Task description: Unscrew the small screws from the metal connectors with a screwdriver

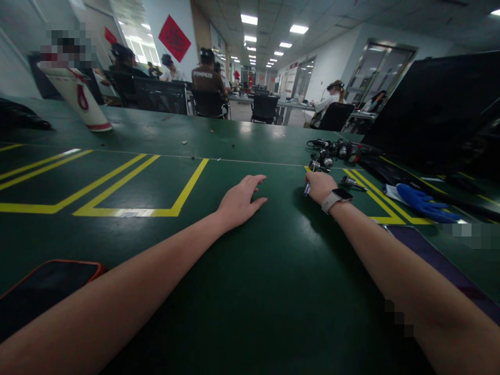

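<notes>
Slim, shiny metal piece (307, 188) sits gripped in the curled right hand (322, 186), just nearer than the rounded metal parts (326, 158); left of those parts, the left hand (241, 202) is open over the glossy green tabletop (273, 291).

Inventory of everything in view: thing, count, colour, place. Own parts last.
Table: 1, green, under both hands
Metal piece: 1, silvery, gripped in right hand
Loose metal part: 1, silvery, right of right hand
Parts cluster: several, silver and black, beyond right hand
Tape strips: many, yellow, tabletop left and right
Glove: at least 1, blue, right
Phone: 1, black, orange edge, lower left
Flat device: 1, dark, beside right forearm
Vessel: 1, white with red trim, far left
Large object: 1, black, upper right, unclear
Chairs: several, black, background
People: several, mixed clothing, background
Red signs: several, background
Ceiling lights: many, white, overhead
Watch: 1, black face, pale strap, right wrist
Left hand: 1, bare, centre
Right hand: 1, bare, right of centre
</notes>
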Action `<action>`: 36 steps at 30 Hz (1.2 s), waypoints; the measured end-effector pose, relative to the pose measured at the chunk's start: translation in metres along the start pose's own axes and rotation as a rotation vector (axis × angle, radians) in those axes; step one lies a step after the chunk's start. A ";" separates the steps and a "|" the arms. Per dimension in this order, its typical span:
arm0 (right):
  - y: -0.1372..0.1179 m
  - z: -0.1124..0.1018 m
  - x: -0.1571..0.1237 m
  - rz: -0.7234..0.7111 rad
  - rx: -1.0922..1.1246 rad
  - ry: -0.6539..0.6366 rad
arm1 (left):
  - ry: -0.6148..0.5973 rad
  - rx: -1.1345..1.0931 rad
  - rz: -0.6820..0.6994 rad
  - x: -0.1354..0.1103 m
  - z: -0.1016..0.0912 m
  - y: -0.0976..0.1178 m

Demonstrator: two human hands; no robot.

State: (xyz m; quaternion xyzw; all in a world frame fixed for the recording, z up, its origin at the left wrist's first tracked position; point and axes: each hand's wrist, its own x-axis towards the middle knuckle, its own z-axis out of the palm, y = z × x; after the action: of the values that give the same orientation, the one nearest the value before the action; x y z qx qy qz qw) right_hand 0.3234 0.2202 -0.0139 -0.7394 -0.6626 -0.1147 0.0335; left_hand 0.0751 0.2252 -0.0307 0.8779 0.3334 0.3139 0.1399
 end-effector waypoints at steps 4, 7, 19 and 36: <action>-0.011 -0.001 -0.002 -0.068 0.077 0.028 | -0.011 0.015 -0.015 0.000 0.000 0.000; -0.028 -0.004 -0.006 -0.144 0.154 0.047 | -0.003 0.026 -0.007 0.000 0.000 0.000; -0.033 -0.011 -0.007 -0.043 0.377 0.304 | -0.033 0.118 0.074 0.003 -0.001 0.001; -0.022 0.009 0.003 -0.194 0.607 0.164 | -0.180 0.195 0.201 -0.001 -0.001 0.012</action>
State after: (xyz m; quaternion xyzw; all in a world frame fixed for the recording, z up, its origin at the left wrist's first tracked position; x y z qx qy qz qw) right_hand 0.3031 0.2279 -0.0242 -0.6173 -0.7291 0.0263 0.2943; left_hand 0.0795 0.2161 -0.0247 0.9409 0.2587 0.2125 0.0512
